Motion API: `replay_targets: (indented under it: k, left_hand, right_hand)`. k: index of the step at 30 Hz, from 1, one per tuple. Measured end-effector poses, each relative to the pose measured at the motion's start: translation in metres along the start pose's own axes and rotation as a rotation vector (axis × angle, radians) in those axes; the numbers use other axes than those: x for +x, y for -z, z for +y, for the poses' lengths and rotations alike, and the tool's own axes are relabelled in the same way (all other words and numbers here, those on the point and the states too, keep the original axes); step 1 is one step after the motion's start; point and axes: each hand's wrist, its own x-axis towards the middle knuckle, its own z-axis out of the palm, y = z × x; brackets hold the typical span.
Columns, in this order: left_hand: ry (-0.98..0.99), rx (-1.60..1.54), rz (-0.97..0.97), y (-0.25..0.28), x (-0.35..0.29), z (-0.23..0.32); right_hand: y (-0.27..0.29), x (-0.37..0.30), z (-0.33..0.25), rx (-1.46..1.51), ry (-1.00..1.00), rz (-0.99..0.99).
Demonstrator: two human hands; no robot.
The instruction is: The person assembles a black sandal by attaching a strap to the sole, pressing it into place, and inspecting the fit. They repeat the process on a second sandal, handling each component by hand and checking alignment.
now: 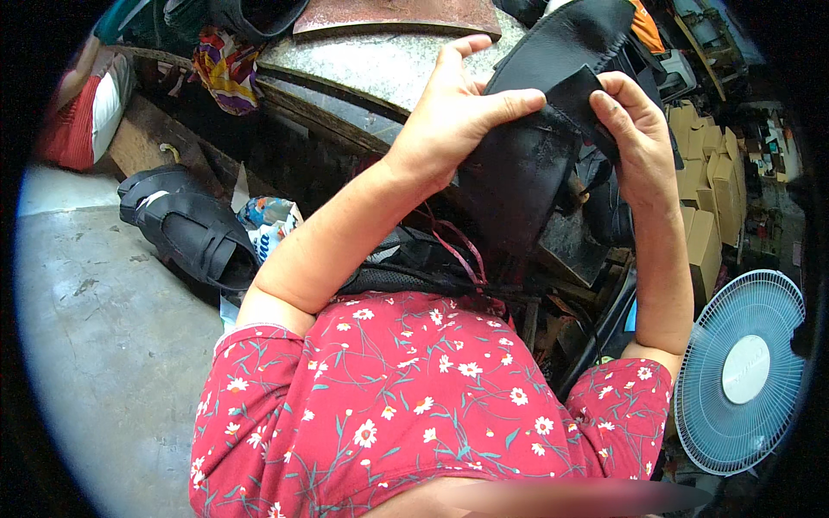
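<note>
Up in front of me I hold a black leather piece [518, 186], broad and curved, with a line of stitching along its upper edge. My left hand [449, 116] grips its left side, the thumb pressed on the front and the index finger stretched away. Other fingers of that hand are hidden behind the leather. With thumb and fingertips my right hand [637, 129] pinches a small black flap [574, 97] lying across the middle of the piece. Whether the flap is joined to the larger leather I cannot tell.
A worktable [363, 69] with a curved reddish board [397, 15] stands ahead. Black shoes [194, 229] lie at the left by the grey floor [95, 319]. Cardboard pieces [712, 164] are stacked at the right, above a fan [741, 371]. Another person's red-clad leg [73, 129] shows far left.
</note>
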Motion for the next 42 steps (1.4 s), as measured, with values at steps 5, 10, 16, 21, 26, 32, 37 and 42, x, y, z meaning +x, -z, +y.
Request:
replay_targets:
  k: [5, 10, 16, 21, 26, 32, 37, 42]
  left_hand:
    - [0.34, -0.06, -0.145, 0.007, 0.003, 0.003]
    - [0.171, -0.069, -0.175, 0.004, 0.003, -0.01]
    - [-0.029, 0.182, -0.182, 0.002, -0.003, -0.019]
    - [-0.04, 0.213, -0.151, -0.001, -0.005, -0.021]
    - [-0.128, 0.337, -0.143, 0.0, -0.005, -0.023]
    - [-0.125, 0.193, -0.125, 0.002, -0.004, -0.036]
    - [-0.081, 0.189, -0.103, 0.009, 0.0, -0.043]
    - [-0.103, 0.27, -0.103, 0.01, 0.002, -0.046]
  right_hand:
    - [0.011, -0.006, -0.012, -0.177, 0.002, 0.081]
    - [0.007, -0.018, -0.03, -0.421, -0.109, -0.1]
    - [-0.003, -0.028, -0.024, -0.562, -0.18, -0.123]
    - [-0.002, -0.029, -0.023, -0.605, -0.157, -0.108]
    - [-0.001, -0.032, -0.023, -0.639, -0.139, -0.16]
    - [0.001, -0.034, -0.019, -0.673, -0.133, -0.173]
    - [0.0, -0.032, -0.014, -0.681, -0.188, -0.185]
    - [0.003, -0.025, -0.011, -0.691, -0.164, -0.141]
